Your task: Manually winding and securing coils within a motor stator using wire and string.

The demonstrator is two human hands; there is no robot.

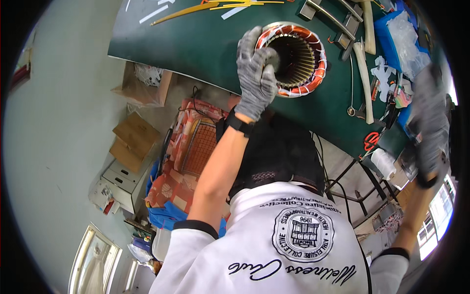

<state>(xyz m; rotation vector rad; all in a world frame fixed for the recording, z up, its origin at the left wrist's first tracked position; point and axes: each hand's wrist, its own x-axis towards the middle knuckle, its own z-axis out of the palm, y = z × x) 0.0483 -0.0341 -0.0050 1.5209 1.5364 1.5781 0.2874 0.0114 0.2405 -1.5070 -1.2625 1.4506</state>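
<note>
A motor stator with copper-orange windings laced in white cord lies on the green table, its slotted bore facing me. My left hand, in a grey knit glove, grips the stator's left rim, the thumb side reaching over the edge of the bore. Far off to the right, my right hand, gloved too, is smeared by motion near the table's right end. Its fingers cannot be made out, nor whether they hold anything. Close to it are red-handled scissors and a white spool of cord.
Yellow strips and white slips lie at the table's far left. Metal bars, pale wooden handles and a blue bin with clear plastic crowd the right. Below the left edge stand a cardboard box and a red patterned chair.
</note>
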